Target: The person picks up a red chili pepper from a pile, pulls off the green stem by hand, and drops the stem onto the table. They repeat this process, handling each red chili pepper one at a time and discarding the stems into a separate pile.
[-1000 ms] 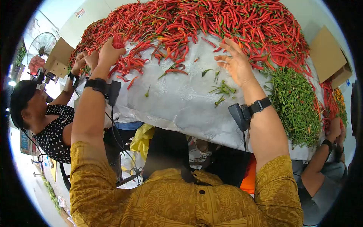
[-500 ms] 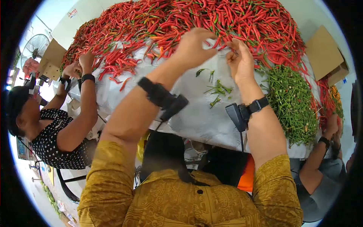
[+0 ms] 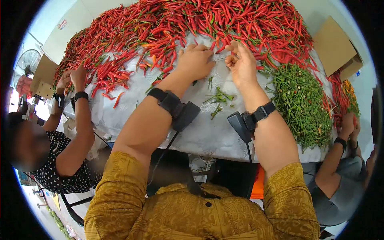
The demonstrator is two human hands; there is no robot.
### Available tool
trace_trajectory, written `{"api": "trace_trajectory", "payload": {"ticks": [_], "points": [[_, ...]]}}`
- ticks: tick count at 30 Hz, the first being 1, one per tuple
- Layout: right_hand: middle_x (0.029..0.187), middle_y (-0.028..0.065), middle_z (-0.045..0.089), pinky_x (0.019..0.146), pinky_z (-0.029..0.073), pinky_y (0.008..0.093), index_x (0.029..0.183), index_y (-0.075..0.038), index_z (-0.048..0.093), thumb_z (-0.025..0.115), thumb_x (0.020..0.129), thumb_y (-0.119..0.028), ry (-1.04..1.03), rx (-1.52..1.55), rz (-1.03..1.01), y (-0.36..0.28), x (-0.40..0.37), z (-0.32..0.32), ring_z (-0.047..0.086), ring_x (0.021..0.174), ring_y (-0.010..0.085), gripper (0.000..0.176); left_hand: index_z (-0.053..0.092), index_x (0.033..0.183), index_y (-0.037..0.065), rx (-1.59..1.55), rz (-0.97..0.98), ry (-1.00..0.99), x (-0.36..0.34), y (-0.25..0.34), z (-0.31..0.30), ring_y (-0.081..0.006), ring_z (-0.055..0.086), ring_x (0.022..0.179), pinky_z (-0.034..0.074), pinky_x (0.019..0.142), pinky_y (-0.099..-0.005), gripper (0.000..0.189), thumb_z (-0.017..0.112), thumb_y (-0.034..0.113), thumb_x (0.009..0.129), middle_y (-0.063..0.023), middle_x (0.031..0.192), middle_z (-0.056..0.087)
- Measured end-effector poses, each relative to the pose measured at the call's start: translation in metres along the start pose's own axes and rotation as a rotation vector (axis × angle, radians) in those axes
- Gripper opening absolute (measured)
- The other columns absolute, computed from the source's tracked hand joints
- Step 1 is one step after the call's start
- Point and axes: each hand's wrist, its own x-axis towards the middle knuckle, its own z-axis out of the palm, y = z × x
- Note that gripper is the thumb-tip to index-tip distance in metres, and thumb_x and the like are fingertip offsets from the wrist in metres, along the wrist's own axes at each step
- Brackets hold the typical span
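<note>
We have the table's (image 3: 208, 138) near edge running below our forearms, with white cloth showing from there up to the red chillies (image 3: 240, 18) heaped along the far side. Loose green stems (image 3: 219, 96) lie between our wrists; the stem pile (image 3: 302, 104) flanks our right forearm. Our left hand (image 3: 195, 62) reaches in, back up, fingers bent; our right (image 3: 242, 66) curls, palm facing inward. We cannot tell whether either grip holds anything.

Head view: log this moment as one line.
left hand: over white sheet, grip unclear | right hand: fingers curled, grip unclear | red chilies: heaped beyond hands | green stems: piled right
</note>
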Motion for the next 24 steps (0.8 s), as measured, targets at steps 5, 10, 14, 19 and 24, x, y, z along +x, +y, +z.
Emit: {"api": "trace_trajectory", "payload": {"ticks": [5, 10, 14, 19, 24], "points": [[0.083, 0.0055, 0.058, 0.047, 0.038, 0.0229, 0.097, -0.006, 0.053, 0.050, 0.085, -0.028, 0.059, 0.031, -0.011, 0.000, 0.000, 0.001, 0.051, 0.053, 0.0111, 0.025, 0.064, 0.084, 0.007, -0.158, 0.057, 0.036, 0.001, -0.010, -0.003, -0.0298, 0.055, 0.084, 0.044, 0.074, -0.0390, 0.021, 0.058, 0.019, 0.067, -0.0119, 0.087, 0.059], [0.078, 0.0053, 0.058, 0.048, 0.039, 0.0229, 0.095, -0.006, 0.053, 0.053, 0.082, -0.021, 0.051, 0.037, -0.025, 0.000, -0.001, 0.002, 0.051, 0.053, 0.0118, 0.020, 0.064, 0.081, 0.007, -0.249, 0.049, 0.029, 0.002, -0.015, -0.004, -0.0297, 0.057, 0.078, 0.046, 0.070, -0.0382, 0.018, 0.056, 0.014, 0.066, -0.0135, 0.082, 0.060], [0.073, 0.0055, 0.059, 0.048, 0.040, 0.0234, 0.088, -0.005, 0.056, 0.055, 0.079, -0.016, 0.021, -0.046, -0.044, 0.003, 0.006, 0.001, 0.051, 0.054, 0.0118, 0.014, 0.064, 0.082, 0.008, -0.173, -0.008, 0.215, 0.008, -0.013, -0.002, -0.0287, 0.059, 0.076, 0.047, 0.068, -0.0366, 0.017, 0.055, 0.012, 0.068, -0.0132, 0.082, 0.061], [0.074, 0.0069, 0.060, 0.054, 0.043, 0.0259, 0.087, -0.003, 0.057, 0.051, 0.084, -0.017, -0.053, -0.148, -0.060, -0.001, 0.004, 0.006, 0.053, 0.060, 0.0140, 0.016, 0.063, 0.087, 0.002, -0.257, 0.116, 0.273, 0.007, -0.002, -0.024, -0.0259, 0.057, 0.079, 0.047, 0.066, -0.0366, 0.014, 0.059, 0.004, 0.074, -0.0129, 0.086, 0.060], [0.074, 0.0072, 0.058, 0.056, 0.044, 0.0283, 0.086, -0.001, 0.056, 0.045, 0.088, -0.016, -0.072, -0.237, 0.016, -0.010, -0.009, 0.018, 0.052, 0.061, 0.0148, 0.019, 0.063, 0.085, 0.001, -0.377, 0.095, 0.369, 0.000, 0.009, -0.031, -0.0245, 0.058, 0.074, 0.047, 0.063, -0.0331, 0.013, 0.062, 0.003, 0.073, -0.0127, 0.084, 0.060]]}}
